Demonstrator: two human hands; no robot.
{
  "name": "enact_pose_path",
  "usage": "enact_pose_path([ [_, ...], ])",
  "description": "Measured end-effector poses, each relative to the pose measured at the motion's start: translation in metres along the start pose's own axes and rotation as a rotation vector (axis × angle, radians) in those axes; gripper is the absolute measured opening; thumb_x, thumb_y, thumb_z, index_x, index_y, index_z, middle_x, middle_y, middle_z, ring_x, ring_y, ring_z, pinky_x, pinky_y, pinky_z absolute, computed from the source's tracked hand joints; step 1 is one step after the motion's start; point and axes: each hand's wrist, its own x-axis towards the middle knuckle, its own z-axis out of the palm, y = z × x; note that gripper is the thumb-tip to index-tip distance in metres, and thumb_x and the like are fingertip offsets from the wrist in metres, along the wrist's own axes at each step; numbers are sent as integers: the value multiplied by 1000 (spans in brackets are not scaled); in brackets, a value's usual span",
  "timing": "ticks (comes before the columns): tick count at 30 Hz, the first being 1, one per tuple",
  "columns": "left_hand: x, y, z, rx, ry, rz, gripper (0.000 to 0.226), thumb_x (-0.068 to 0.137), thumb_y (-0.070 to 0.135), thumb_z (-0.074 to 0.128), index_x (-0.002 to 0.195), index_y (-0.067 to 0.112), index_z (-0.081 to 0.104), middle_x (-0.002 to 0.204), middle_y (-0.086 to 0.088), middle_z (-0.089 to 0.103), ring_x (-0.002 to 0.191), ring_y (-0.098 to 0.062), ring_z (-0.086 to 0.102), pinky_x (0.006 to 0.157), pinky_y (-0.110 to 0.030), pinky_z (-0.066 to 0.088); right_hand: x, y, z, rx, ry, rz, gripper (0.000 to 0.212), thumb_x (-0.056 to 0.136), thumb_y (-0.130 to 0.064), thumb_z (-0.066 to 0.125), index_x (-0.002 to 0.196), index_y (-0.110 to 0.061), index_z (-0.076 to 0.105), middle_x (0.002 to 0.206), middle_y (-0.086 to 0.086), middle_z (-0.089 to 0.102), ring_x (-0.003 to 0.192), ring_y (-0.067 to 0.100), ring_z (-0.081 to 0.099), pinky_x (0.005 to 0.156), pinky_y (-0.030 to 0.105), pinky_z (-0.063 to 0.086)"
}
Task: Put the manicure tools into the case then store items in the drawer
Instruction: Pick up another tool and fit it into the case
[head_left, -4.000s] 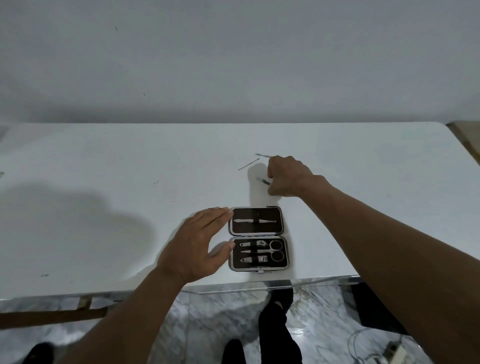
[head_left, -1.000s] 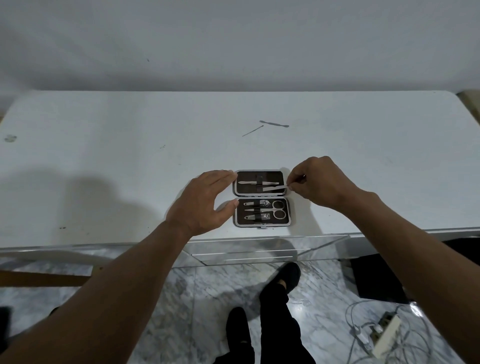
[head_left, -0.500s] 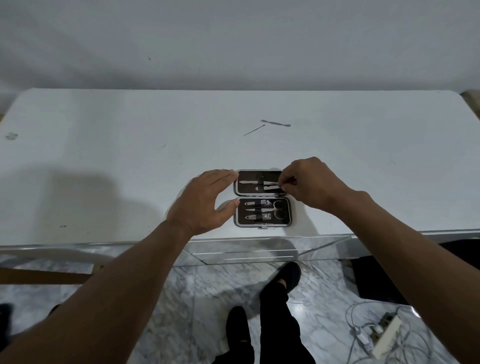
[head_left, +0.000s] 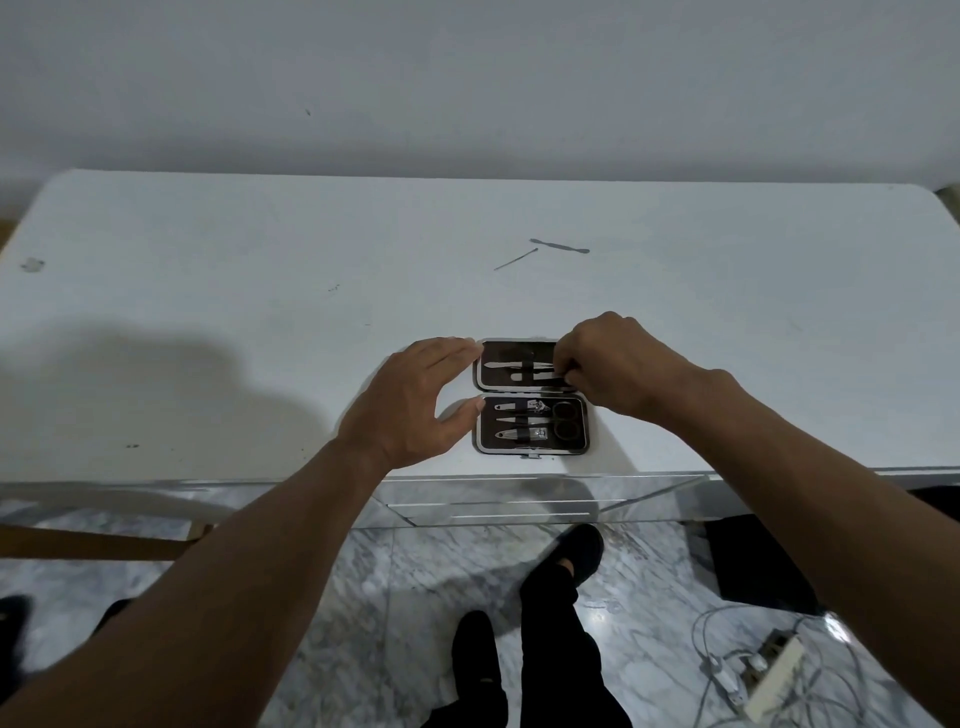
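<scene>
An open manicure case (head_left: 531, 397) lies near the front edge of the white worktop (head_left: 208, 312), just below the middle of the frame, with most tools already strapped in; two thin tools (head_left: 559, 246) lie loose above it, toward the frame's upper middle, and the storing in the drawer looks not yet begun (no open drawer shows). The left hand (head_left: 410, 400) braces the case's left edge with fingers spread, while the right hand (head_left: 613, 364) arches over the upper half, fingers pinching a slim tool (head_left: 530, 375) there.
</scene>
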Motion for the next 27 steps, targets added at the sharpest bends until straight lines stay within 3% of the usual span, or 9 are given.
enact_pose_path([
  [4,0,-1,1,-1,-2,-5,57,86,46,54,133,15,54,135,0,57,125,-14,48,106,-21,31,0,0,0,7,2,15,27,82,-2,52,95,-14,73,95,9,72,87,30,62,70,30,45],
  [8,-1,-2,3,-3,-4,-3,57,86,46,54,134,14,54,135,0,57,125,-14,48,107,-22,30,1,-2,3,25,22,13,23,81,-7,54,89,-18,73,90,8,72,81,32,64,73,38,55],
  [14,-1,-2,3,-7,-6,-4,57,86,46,53,134,15,53,136,0,56,126,-15,48,106,-24,32,7,-4,6,72,20,12,20,84,-9,59,94,-19,73,94,8,73,87,30,64,72,28,46],
  [27,0,-4,4,-21,-2,1,57,86,45,56,135,15,53,136,0,56,126,-15,48,107,-29,35,11,-9,6,110,3,15,21,84,-10,61,97,-19,74,99,8,73,91,30,65,81,35,53],
])
